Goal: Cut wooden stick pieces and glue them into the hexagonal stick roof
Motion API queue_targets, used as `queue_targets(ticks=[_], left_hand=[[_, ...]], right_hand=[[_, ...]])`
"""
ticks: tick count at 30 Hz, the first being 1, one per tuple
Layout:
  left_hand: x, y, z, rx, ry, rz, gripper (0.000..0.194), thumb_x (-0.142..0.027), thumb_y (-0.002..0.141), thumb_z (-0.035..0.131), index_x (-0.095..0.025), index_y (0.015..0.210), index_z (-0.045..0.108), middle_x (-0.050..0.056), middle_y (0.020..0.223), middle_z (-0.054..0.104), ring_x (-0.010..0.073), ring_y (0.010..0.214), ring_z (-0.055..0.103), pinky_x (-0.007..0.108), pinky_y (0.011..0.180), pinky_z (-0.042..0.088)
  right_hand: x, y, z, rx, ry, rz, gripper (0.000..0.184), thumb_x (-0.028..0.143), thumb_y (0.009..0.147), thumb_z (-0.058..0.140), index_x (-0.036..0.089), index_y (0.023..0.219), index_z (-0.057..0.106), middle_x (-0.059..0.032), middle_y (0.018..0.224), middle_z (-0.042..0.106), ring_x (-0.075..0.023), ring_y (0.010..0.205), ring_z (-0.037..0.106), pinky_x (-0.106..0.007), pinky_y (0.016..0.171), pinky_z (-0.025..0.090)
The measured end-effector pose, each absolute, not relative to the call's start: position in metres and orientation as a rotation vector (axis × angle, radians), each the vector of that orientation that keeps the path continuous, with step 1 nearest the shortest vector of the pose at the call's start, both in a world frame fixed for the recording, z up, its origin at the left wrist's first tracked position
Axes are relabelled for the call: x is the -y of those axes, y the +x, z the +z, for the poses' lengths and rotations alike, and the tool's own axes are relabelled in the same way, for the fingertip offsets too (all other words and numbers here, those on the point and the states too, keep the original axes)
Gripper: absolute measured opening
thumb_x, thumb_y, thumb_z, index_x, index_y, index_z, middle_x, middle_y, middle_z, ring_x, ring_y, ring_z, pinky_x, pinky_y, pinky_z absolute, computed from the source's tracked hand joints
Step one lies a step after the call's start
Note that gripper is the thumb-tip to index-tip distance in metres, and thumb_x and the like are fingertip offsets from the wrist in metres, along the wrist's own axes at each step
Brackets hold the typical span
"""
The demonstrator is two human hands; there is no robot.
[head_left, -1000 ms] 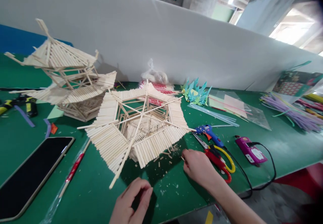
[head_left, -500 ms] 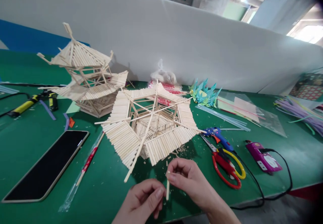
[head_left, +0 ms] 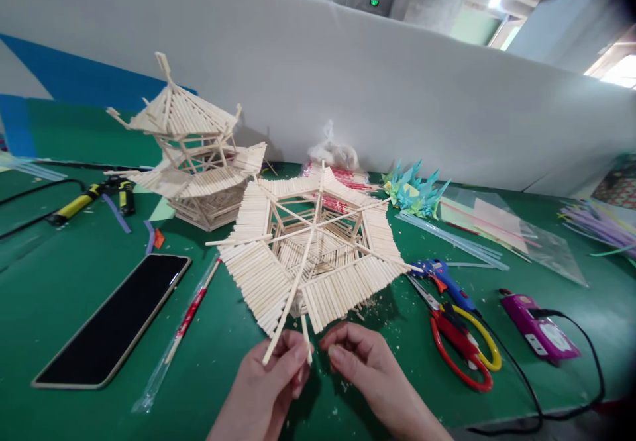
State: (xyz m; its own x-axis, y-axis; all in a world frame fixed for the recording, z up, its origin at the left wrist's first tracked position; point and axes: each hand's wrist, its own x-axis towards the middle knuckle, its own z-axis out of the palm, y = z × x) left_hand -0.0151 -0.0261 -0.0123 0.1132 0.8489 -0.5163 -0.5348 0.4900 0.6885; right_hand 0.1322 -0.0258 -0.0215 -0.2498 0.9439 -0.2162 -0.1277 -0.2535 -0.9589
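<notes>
A six-sided roof of pale wooden sticks (head_left: 308, 255) lies on the green table (head_left: 59, 282), tilted toward me. My left hand (head_left: 271, 388) pinches a short wooden stick (head_left: 307, 335) just under the roof's near edge, beside a long rib that juts out. My right hand (head_left: 365, 368) is right next to it, thumb and fingers curled together; I cannot make out anything in them. Wood crumbs lie on the table around both hands.
A stick pagoda (head_left: 191, 156) stands behind the roof at left. A dark phone (head_left: 116, 318) and a wrapped chopstick pair (head_left: 186, 325) lie at left. Red-and-yellow scissors (head_left: 460, 342), a blue glue gun (head_left: 440, 275) and a pink device (head_left: 536, 328) with a black cable lie at right.
The short stick passed from my right hand to my left, and both hands rose to the roof's near edge. The view shifted left.
</notes>
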Motion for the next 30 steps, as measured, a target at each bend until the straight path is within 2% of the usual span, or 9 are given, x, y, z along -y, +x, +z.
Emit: queue_targets(ticks=[9,13,17,23,26,30], left_hand=[[0.016,-0.008,-0.01,-0.977,0.381,1.133,0.021,-0.025,0.061,0.073,-0.017,0.052,0.055,-0.006,0.046,0.047,0.0081,0.046,0.039,0.02,0.045,0.034],[0.013,-0.003,-0.003,-1.022,0.33,1.168,0.02,-0.023,0.057,0.074,-0.017,0.053,0.056,-0.006,0.046,0.048,0.0084,0.046,0.041,0.02,0.044,0.036],[0.012,0.0,0.0,-1.006,0.369,1.188,0.022,-0.023,0.063,0.071,-0.017,0.05,0.054,-0.006,0.044,0.049,0.008,0.046,0.041,0.019,0.046,0.038],[0.015,0.002,-0.002,-1.105,0.291,1.27,0.012,-0.021,0.059,0.074,-0.018,0.061,0.062,-0.007,0.049,0.057,0.0071,0.047,0.046,0.017,0.047,0.04],[0.015,0.003,-0.004,-1.193,0.217,1.273,0.012,-0.019,0.059,0.073,-0.02,0.067,0.063,-0.006,0.057,0.063,0.0091,0.054,0.052,0.018,0.051,0.044],[0.014,0.005,0.0,-1.219,0.243,1.259,0.012,-0.02,0.059,0.071,-0.021,0.068,0.063,-0.005,0.064,0.065,0.0159,0.065,0.059,0.024,0.056,0.048]], right_hand=[[0.026,0.125,-0.03,1.121,-1.11,1.66,0.037,0.051,0.07,0.062,0.014,0.075,0.059,0.002,0.062,0.047,-0.0089,0.056,0.037,-0.022,0.054,0.03],[0.024,0.124,-0.03,1.129,-1.079,1.643,0.036,0.05,0.07,0.062,0.014,0.074,0.06,0.0011,0.062,0.049,-0.0099,0.056,0.039,-0.023,0.054,0.031],[0.022,0.124,-0.027,1.11,-1.033,1.654,0.033,0.047,0.071,0.063,0.014,0.076,0.061,-0.0009,0.065,0.053,-0.0115,0.061,0.044,-0.024,0.059,0.034],[0.021,0.121,-0.024,1.016,-0.997,1.681,0.032,0.044,0.067,0.068,0.015,0.074,0.057,0.0008,0.064,0.052,-0.0093,0.057,0.043,-0.022,0.056,0.033],[0.02,0.117,-0.023,0.975,-0.963,1.7,0.03,0.043,0.066,0.069,0.016,0.072,0.057,0.0008,0.065,0.054,-0.0088,0.056,0.044,-0.022,0.058,0.035],[0.018,0.109,-0.023,0.93,-0.927,1.704,0.031,0.044,0.064,0.07,0.017,0.07,0.055,0.0004,0.065,0.054,-0.011,0.059,0.049,-0.025,0.061,0.037]])
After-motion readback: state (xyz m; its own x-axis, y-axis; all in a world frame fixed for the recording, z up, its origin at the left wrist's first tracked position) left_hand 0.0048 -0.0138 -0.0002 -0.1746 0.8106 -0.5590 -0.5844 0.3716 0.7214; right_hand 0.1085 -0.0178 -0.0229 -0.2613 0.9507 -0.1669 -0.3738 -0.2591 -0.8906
